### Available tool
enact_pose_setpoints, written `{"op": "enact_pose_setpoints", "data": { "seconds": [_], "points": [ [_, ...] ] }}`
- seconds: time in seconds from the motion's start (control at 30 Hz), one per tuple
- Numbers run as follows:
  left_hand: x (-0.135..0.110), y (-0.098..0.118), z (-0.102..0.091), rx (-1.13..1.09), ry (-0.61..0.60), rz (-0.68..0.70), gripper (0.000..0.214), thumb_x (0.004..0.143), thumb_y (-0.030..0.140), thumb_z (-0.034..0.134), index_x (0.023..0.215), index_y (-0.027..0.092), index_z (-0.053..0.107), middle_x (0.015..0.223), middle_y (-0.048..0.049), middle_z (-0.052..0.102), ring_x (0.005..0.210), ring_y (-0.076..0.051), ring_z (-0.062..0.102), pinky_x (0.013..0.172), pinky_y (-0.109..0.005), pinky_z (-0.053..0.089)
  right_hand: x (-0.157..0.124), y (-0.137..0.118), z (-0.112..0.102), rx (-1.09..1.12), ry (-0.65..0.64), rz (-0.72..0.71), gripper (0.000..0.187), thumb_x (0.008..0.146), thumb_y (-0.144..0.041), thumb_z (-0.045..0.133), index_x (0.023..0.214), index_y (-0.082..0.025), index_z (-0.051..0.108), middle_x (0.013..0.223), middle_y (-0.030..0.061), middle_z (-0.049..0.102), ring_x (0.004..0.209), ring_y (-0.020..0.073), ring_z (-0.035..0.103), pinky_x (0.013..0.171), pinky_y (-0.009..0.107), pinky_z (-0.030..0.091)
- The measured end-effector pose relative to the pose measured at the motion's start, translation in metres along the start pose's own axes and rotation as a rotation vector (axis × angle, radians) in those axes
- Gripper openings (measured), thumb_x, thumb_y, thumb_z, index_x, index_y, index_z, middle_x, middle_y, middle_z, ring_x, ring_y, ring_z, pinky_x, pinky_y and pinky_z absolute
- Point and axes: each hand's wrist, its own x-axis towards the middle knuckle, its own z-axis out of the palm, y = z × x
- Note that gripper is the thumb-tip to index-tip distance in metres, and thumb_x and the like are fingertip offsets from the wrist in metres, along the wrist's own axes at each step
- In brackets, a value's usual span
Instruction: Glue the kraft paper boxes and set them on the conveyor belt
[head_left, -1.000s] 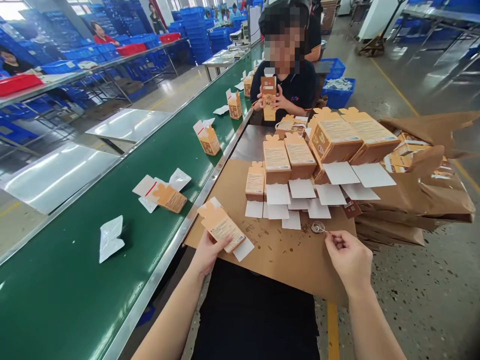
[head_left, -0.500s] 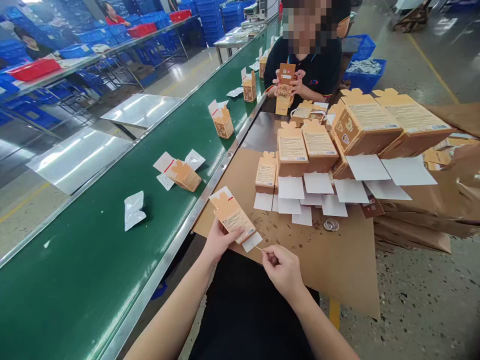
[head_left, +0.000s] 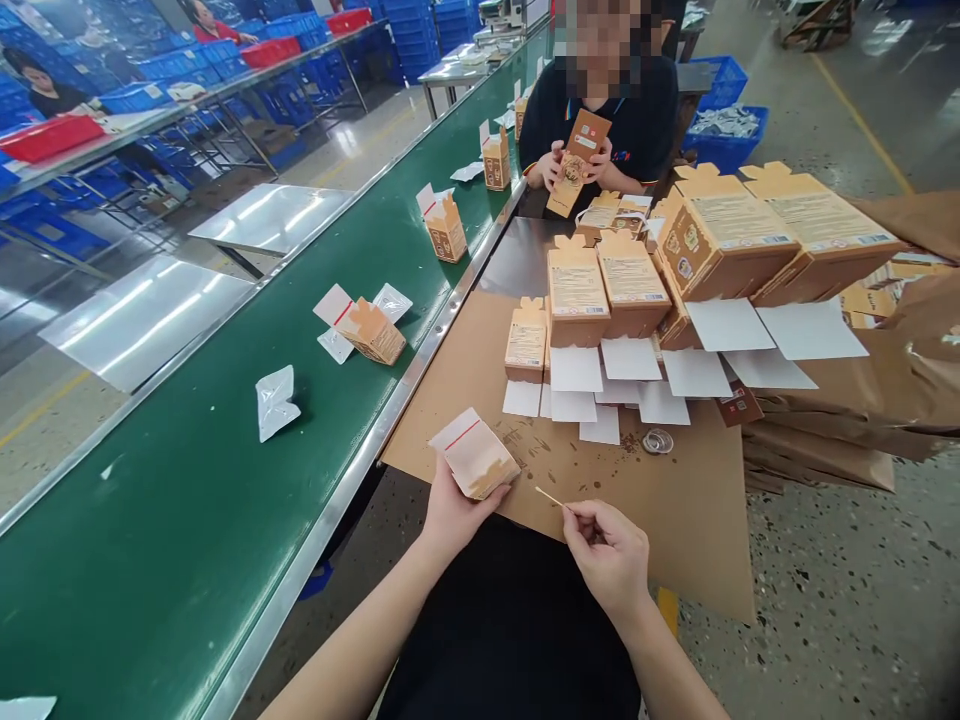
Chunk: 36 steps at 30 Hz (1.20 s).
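The held box (head_left: 496,478) is tan, its flap (head_left: 474,452) white (with a red stripe); the belt (head_left: 165,540) is green, the cardboard (head_left: 690,520) brown, dark-spotted.

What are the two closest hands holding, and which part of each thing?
The left hand holds a box around its near side. The right hand pinches a stick by its near end.

The stacked boxes (head_left: 731,272) carry printed text (head_left: 577,282), apparently too small to read.
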Motion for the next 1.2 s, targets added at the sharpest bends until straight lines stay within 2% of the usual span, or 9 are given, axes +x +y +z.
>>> {"op": "enact_pose_setpoints", "data": {
  "seconds": [0.17, 0.37, 0.47, 0.6, 0.7, 0.77, 0.83, 1.03, 1.2],
  "points": [
    [-0.007, -0.016, 0.007, 0.112, 0.038, -0.034, 0.078, 0.073, 0.052, 0.104, 0.137, 0.034, 0.063, 0.132, -0.0149, 0.082, 0.127, -0.046, 0.081, 0.109, -0.063, 0.066, -0.014, 0.000, -0.014, -0.008, 0.010, 0.059, 0.026, 0.106, -0.029, 0.073, 0.082, -0.024, 0.081, 0.064, -0.0012, 0.068, 0.050, 0.0126, 0.061, 0.050, 0.021, 0.054],
    [-0.001, -0.017, 0.004, 0.130, 0.027, 0.010, 0.076, 0.067, 0.054, 0.107, 0.128, 0.034, 0.067, 0.125, -0.0146, 0.083, 0.123, -0.049, 0.082, 0.106, -0.065, 0.068, -0.017, -0.005, -0.008, 0.026, -0.008, 0.034, 0.030, 0.107, -0.034, 0.073, 0.079, -0.024, 0.080, 0.063, -0.0003, 0.068, 0.049, 0.0132, 0.061, 0.050, 0.022, 0.055],
    [0.017, -0.016, -0.029, 0.073, 0.227, 0.070, 0.084, 0.065, 0.057, 0.108, 0.131, 0.030, 0.064, 0.130, -0.0158, 0.083, 0.126, -0.047, 0.082, 0.111, -0.066, 0.068, -0.020, -0.006, -0.010, 0.028, -0.012, 0.024, 0.030, 0.108, -0.036, 0.075, 0.081, -0.024, 0.082, 0.065, 0.0014, 0.071, 0.050, 0.0140, 0.062, 0.050, 0.023, 0.055],
    [0.049, -0.021, -0.114, 0.000, 0.641, 0.131, 0.096, 0.062, 0.054, 0.106, 0.138, 0.026, 0.055, 0.146, -0.0179, 0.077, 0.137, -0.041, 0.079, 0.119, -0.061, 0.065, -0.022, -0.004, -0.019, 0.035, 0.005, 0.018, 0.030, 0.107, -0.040, 0.078, 0.082, -0.024, 0.084, 0.065, 0.0017, 0.072, 0.050, 0.0148, 0.063, 0.049, 0.024, 0.055],
    [0.065, -0.027, -0.173, 0.069, 0.749, 0.039, 0.093, 0.057, 0.042, 0.106, 0.133, 0.027, 0.054, 0.149, -0.0176, 0.074, 0.143, -0.040, 0.076, 0.122, -0.059, 0.064, -0.019, -0.004, -0.021, 0.010, 0.006, 0.024, 0.033, 0.107, -0.044, 0.080, 0.080, -0.024, 0.084, 0.065, 0.0025, 0.073, 0.049, 0.0149, 0.063, 0.049, 0.023, 0.056],
    [0.071, -0.031, -0.196, 0.158, 0.738, -0.059, 0.090, 0.055, 0.037, 0.105, 0.129, 0.027, 0.055, 0.143, -0.0165, 0.076, 0.141, -0.042, 0.077, 0.120, -0.061, 0.064, -0.015, -0.006, -0.018, -0.009, 0.012, 0.018, 0.034, 0.107, -0.045, 0.080, 0.080, -0.024, 0.085, 0.065, 0.0024, 0.073, 0.048, 0.0145, 0.063, 0.049, 0.023, 0.057],
    [0.075, -0.035, -0.205, 0.235, 0.723, -0.109, 0.087, 0.056, 0.035, 0.104, 0.127, 0.027, 0.056, 0.137, -0.0151, 0.078, 0.139, -0.043, 0.078, 0.118, -0.061, 0.065, -0.010, -0.008, -0.014, -0.016, 0.017, 0.005, 0.033, 0.107, -0.045, 0.080, 0.081, -0.024, 0.085, 0.065, 0.0021, 0.074, 0.048, 0.0139, 0.063, 0.049, 0.022, 0.057],
    [0.101, -0.031, -0.206, 0.269, 0.636, -0.092, 0.087, 0.060, 0.032, 0.103, 0.132, 0.027, 0.055, 0.135, -0.0128, 0.080, 0.138, -0.040, 0.078, 0.118, -0.056, 0.065, 0.000, -0.013, -0.004, 0.003, 0.001, -0.027, 0.035, 0.107, -0.047, 0.082, 0.081, -0.023, 0.085, 0.063, 0.0013, 0.073, 0.046, 0.0133, 0.062, 0.047, 0.022, 0.055],
    [0.108, -0.028, -0.205, 0.240, 0.570, -0.090, 0.098, 0.057, 0.038, 0.107, 0.138, 0.028, 0.054, 0.149, -0.0168, 0.072, 0.148, -0.042, 0.071, 0.130, -0.060, 0.055, 0.005, -0.011, -0.017, -0.015, 0.040, -0.017, 0.039, 0.107, -0.053, 0.082, 0.081, -0.024, 0.086, 0.065, 0.0031, 0.075, 0.047, 0.0151, 0.064, 0.047, 0.024, 0.057]
  ]
}}
